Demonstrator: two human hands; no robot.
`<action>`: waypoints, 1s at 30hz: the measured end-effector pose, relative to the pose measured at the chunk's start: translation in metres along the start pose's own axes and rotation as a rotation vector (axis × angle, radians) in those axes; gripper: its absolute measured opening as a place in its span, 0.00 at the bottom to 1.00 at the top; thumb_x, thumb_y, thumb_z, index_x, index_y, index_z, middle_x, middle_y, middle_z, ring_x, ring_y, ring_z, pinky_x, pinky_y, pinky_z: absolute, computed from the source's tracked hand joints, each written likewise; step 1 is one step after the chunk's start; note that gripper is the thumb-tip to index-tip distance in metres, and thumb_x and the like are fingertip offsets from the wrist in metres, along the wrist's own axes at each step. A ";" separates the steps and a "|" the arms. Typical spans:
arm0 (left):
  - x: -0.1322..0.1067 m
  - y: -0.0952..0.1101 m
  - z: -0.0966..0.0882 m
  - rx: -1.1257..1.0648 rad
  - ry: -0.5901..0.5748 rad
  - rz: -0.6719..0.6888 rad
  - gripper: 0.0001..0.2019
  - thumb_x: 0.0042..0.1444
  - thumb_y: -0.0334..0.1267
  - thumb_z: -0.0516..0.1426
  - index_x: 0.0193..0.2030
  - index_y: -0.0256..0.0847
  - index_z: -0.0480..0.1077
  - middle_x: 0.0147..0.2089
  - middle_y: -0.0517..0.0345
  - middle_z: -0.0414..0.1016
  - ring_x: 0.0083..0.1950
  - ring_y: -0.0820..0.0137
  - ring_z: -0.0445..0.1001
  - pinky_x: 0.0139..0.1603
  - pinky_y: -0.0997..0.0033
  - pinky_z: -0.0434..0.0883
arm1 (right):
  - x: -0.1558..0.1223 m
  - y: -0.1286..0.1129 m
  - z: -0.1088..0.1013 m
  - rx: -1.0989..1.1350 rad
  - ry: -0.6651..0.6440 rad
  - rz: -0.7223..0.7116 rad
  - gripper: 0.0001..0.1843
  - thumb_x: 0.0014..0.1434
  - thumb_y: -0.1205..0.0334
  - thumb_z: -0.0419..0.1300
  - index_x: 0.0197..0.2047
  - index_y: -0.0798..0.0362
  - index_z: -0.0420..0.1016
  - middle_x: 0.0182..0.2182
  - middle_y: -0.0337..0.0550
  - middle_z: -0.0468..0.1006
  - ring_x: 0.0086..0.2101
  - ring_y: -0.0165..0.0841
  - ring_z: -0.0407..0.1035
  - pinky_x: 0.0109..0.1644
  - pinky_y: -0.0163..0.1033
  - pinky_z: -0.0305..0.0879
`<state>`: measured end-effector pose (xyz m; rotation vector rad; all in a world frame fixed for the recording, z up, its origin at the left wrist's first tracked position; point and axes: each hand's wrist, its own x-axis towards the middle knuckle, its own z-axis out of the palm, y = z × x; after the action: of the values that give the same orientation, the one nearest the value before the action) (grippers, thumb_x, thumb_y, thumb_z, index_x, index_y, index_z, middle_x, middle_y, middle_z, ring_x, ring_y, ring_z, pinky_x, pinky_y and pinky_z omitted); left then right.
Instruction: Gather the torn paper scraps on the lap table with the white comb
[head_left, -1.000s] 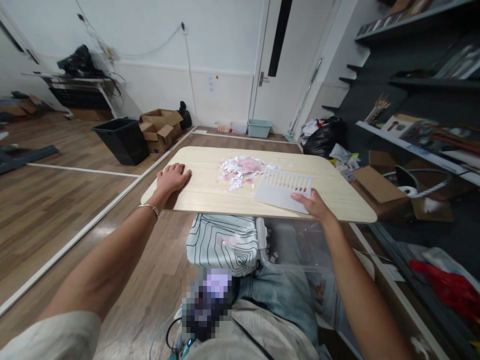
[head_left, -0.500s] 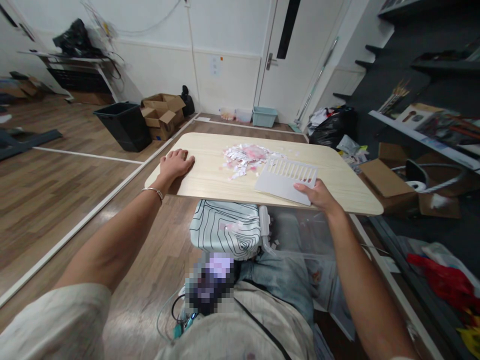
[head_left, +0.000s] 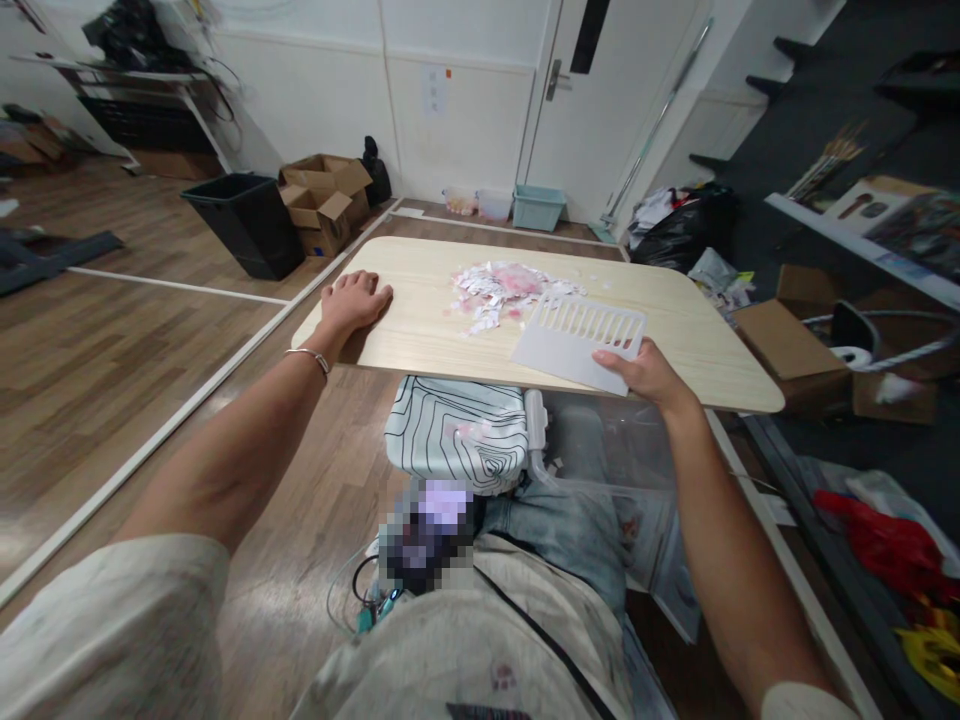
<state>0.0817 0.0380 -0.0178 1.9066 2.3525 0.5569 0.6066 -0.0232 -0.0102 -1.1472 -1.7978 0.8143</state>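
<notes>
Down on the light wooden table with rounded corners (head_left: 420, 345), the left hand (head_left: 351, 303) lay flat, palm down and fingers spread loosely, grasping nothing, near the table's left edge. A thin silver bracelet (head_left: 309, 357) circled that wrist. The right hand (head_left: 643, 370) was clenched on the near right corner of a flat white plastic scraper with a row of long slots along its far edge (head_left: 577, 342); the thumb lay on top and the fingers were tucked beneath. The scraper rested on the table near its front edge, its slotted side turned toward a heap of small white and pink paper scraps (head_left: 502, 285) that sat just beyond it near the middle of the table. A few loose scraps lay scattered around the heap, and the nearest of them were close to the scraper's left corner; whether they touched it could not be told.

Under the front of the table sat a white cushion patterned with black contour lines (head_left: 456, 443), and beside it to the right a clear plastic bin (head_left: 600, 450) with a few scraps on its rim. On the wooden floor to the left stood a black rectangular tub (head_left: 246, 223) next to open brown cardboard boxes (head_left: 324, 198). A pale blue basket (head_left: 537, 205) stood by the white door (head_left: 600, 100).
</notes>
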 end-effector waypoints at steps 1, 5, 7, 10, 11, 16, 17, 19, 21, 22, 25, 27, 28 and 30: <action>0.000 0.000 0.000 0.001 -0.002 0.000 0.38 0.72 0.61 0.46 0.81 0.50 0.74 0.86 0.40 0.72 0.89 0.39 0.64 0.89 0.30 0.57 | 0.000 -0.001 0.000 0.001 -0.007 -0.002 0.29 0.53 0.33 0.84 0.47 0.45 0.95 0.56 0.49 0.95 0.62 0.61 0.87 0.76 0.67 0.78; 0.001 0.000 0.001 0.015 -0.007 -0.008 0.38 0.73 0.61 0.45 0.81 0.48 0.73 0.87 0.39 0.72 0.89 0.41 0.63 0.90 0.32 0.57 | -0.002 -0.004 0.001 0.001 -0.023 -0.003 0.32 0.53 0.31 0.85 0.49 0.46 0.95 0.56 0.50 0.95 0.62 0.61 0.87 0.75 0.67 0.79; 0.001 -0.001 0.001 0.015 -0.010 -0.008 0.38 0.74 0.60 0.45 0.81 0.49 0.73 0.87 0.40 0.71 0.89 0.41 0.63 0.90 0.31 0.56 | -0.002 -0.004 0.002 0.002 -0.030 0.000 0.33 0.52 0.29 0.85 0.49 0.46 0.95 0.56 0.51 0.95 0.61 0.61 0.88 0.74 0.67 0.80; 0.002 -0.001 0.000 0.013 -0.010 -0.002 0.38 0.74 0.61 0.45 0.81 0.49 0.74 0.87 0.39 0.72 0.89 0.40 0.64 0.89 0.30 0.57 | -0.004 -0.004 0.002 0.004 -0.040 -0.002 0.36 0.51 0.27 0.85 0.51 0.46 0.95 0.56 0.50 0.95 0.61 0.60 0.88 0.75 0.67 0.79; 0.002 -0.001 0.000 0.013 -0.007 0.000 0.38 0.74 0.61 0.46 0.81 0.49 0.74 0.87 0.39 0.72 0.88 0.40 0.64 0.89 0.30 0.57 | -0.004 -0.004 0.003 0.006 -0.042 -0.006 0.37 0.51 0.27 0.85 0.52 0.46 0.95 0.57 0.50 0.95 0.61 0.60 0.87 0.75 0.66 0.79; 0.002 -0.002 0.001 0.015 -0.004 -0.011 0.38 0.74 0.61 0.46 0.82 0.50 0.73 0.87 0.40 0.72 0.89 0.39 0.64 0.89 0.31 0.57 | -0.007 -0.005 0.004 0.021 -0.071 -0.015 0.38 0.52 0.26 0.85 0.53 0.46 0.95 0.59 0.51 0.94 0.63 0.60 0.87 0.75 0.65 0.79; 0.002 -0.002 0.002 0.014 -0.006 -0.009 0.38 0.74 0.61 0.46 0.82 0.50 0.73 0.87 0.40 0.72 0.89 0.39 0.64 0.89 0.31 0.57 | -0.007 -0.005 0.003 0.022 -0.077 -0.007 0.39 0.52 0.25 0.85 0.54 0.47 0.95 0.59 0.51 0.94 0.63 0.60 0.87 0.75 0.66 0.80; 0.002 -0.002 0.002 0.011 -0.005 0.003 0.38 0.74 0.62 0.45 0.81 0.51 0.73 0.87 0.40 0.72 0.88 0.39 0.64 0.89 0.31 0.58 | -0.007 -0.004 0.003 0.023 -0.084 0.013 0.40 0.51 0.25 0.85 0.54 0.48 0.95 0.59 0.53 0.94 0.62 0.61 0.87 0.73 0.67 0.81; 0.002 -0.003 0.002 0.016 -0.003 0.012 0.38 0.73 0.62 0.45 0.81 0.51 0.74 0.86 0.41 0.73 0.88 0.40 0.65 0.89 0.31 0.58 | -0.007 -0.003 0.002 0.026 -0.090 0.022 0.41 0.51 0.24 0.85 0.54 0.48 0.95 0.58 0.54 0.94 0.61 0.61 0.88 0.73 0.68 0.81; 0.002 -0.003 0.002 0.019 -0.003 0.014 0.38 0.73 0.62 0.45 0.81 0.51 0.74 0.86 0.41 0.73 0.88 0.41 0.65 0.89 0.31 0.58 | -0.007 -0.003 0.001 0.028 -0.094 0.020 0.41 0.52 0.24 0.85 0.55 0.49 0.95 0.58 0.54 0.94 0.61 0.61 0.87 0.73 0.68 0.81; 0.002 -0.003 0.002 0.030 -0.006 0.017 0.38 0.74 0.61 0.44 0.80 0.49 0.74 0.87 0.40 0.72 0.88 0.41 0.66 0.89 0.32 0.59 | -0.007 -0.001 0.001 0.041 -0.110 0.009 0.41 0.53 0.24 0.84 0.55 0.49 0.95 0.57 0.54 0.94 0.62 0.61 0.87 0.73 0.66 0.81; 0.002 -0.003 0.002 0.033 -0.007 0.016 0.38 0.74 0.61 0.44 0.80 0.49 0.74 0.86 0.39 0.72 0.88 0.41 0.65 0.89 0.32 0.60 | -0.007 0.000 0.001 0.044 -0.106 0.008 0.41 0.53 0.23 0.84 0.54 0.48 0.95 0.57 0.53 0.94 0.61 0.60 0.88 0.72 0.65 0.82; 0.002 -0.003 0.003 0.034 -0.005 0.014 0.38 0.74 0.61 0.44 0.80 0.48 0.74 0.86 0.39 0.72 0.88 0.41 0.65 0.88 0.32 0.60 | -0.007 0.000 0.002 0.044 -0.094 0.009 0.41 0.53 0.23 0.84 0.53 0.48 0.95 0.58 0.53 0.94 0.60 0.60 0.88 0.72 0.65 0.83; 0.003 -0.003 0.003 0.035 -0.002 0.008 0.38 0.74 0.61 0.44 0.81 0.49 0.74 0.86 0.39 0.72 0.88 0.40 0.65 0.88 0.32 0.61 | -0.007 0.000 0.003 0.040 -0.060 0.008 0.40 0.53 0.23 0.83 0.53 0.48 0.95 0.57 0.52 0.94 0.59 0.59 0.89 0.71 0.65 0.83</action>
<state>0.0794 0.0409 -0.0211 1.9309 2.3700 0.5174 0.6055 -0.0299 -0.0136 -1.1156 -1.8187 0.8936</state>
